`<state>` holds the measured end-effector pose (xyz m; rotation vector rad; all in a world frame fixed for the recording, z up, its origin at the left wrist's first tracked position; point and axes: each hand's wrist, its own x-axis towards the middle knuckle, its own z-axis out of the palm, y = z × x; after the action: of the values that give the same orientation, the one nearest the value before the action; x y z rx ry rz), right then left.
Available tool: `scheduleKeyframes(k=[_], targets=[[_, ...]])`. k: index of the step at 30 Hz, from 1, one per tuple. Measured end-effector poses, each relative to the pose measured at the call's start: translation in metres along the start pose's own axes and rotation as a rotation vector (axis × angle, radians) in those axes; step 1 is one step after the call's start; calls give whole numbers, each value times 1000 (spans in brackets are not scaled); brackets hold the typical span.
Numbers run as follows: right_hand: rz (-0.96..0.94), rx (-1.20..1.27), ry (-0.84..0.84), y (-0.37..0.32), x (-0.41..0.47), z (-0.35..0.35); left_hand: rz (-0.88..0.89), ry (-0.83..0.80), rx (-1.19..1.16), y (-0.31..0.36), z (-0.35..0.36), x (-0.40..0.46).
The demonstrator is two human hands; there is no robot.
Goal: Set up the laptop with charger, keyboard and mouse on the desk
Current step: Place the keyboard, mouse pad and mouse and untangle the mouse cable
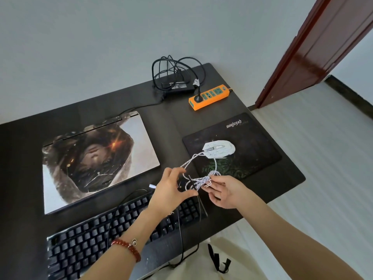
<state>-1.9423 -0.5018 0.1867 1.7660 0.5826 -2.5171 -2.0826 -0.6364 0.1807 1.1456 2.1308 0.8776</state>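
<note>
Both forearms come in from the bottom edge, w/ a red bead bracelet (129, 247) on the left wrist. Keyboard (113, 229), black, lies under the left forearm along the near edge of the dark surface (173, 122); all places below are relative to the keyboard. Its black cable (182, 239) drops over the near edge on its right side.

Left hand (171, 194) hovers above the keyboard's far right corner, fingers spread fairly wide, thumb and fingertips touching loops of the white braided mouse cable (193, 164). Right hand (226, 193) sits just right of that, palm up and half open, fingers pinching the bundled part of the same cable. A thin black tie (192, 183) sticks out of the bundle.

Mouse (219, 149), white, lies beyond and to the right on a dark mouse pad (248, 142), cable running from it back to the hands. Pad's right side is near the surface's right edge; little bare room there.

Laptop (96, 158), lid shut, printed skin, lies just beyond the keyboard, to the left. Bare strip of surface btwn laptop and pad. Charger brick (177, 85) w/ looped black cords sits far back by the wall edge, cord running to the laptop's back. Orange power strip (210, 97) is beside the brick, a plug in it, close to the far right corner. Cream floor and a red-brown door frame (314, 53) lie off the right edge.
</note>
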Motion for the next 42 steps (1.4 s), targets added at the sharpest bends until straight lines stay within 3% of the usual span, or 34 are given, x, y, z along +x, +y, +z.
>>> scheduleKeyframes(k=[2, 5, 8, 10, 12, 15, 19, 23, 26, 30, 32, 34, 37, 39, 42], targets=[[-2, 61, 3, 2, -1, 4, -141, 17, -90, -2, -2, 0], [-27, 189, -33, 10, -1, 16, -255, -125, -254, -6, -2, 1], [-70, 198, -59, 15, 0, 24, -249, -203, -430, -9, -7, 0], [-88, 199, -51, 16, 0, 26, -211, -201, -385, -10, -9, -1], [-85, 92, -41, 17, 0, 24, -184, -120, -294, -11, -9, -2], [-7, -257, -66, 19, -1, 19, -151, -8, -173, -6, -13, 3], [63, -515, -322, 16, -4, 18, -59, 17, -36, 5, -31, 16], [-118, -434, -380, 6, -12, 18, -14, -32, 96, 13, -56, 29], [-306, -457, -212, 0, -17, 9, -19, -19, 8, 16, -77, 38], [-385, -735, -19, -4, -22, 1, -53, 24, -323, 21, -96, 42], [-424, -816, 49, -8, -25, 5, -31, -16, -305, 23, -100, 44], [-591, -904, 111, -16, -30, 13, 24, -111, -198, 29, -101, 46], [-812, -950, -25, -34, -41, 32, 122, -203, -51, 40, -101, 52], [-878, -1010, -136, -43, -43, 48, 197, -184, 8, 45, -99, 55], [-934, -1090, -170, -46, -42, 72, 265, -104, 5, 49, -97, 55]])
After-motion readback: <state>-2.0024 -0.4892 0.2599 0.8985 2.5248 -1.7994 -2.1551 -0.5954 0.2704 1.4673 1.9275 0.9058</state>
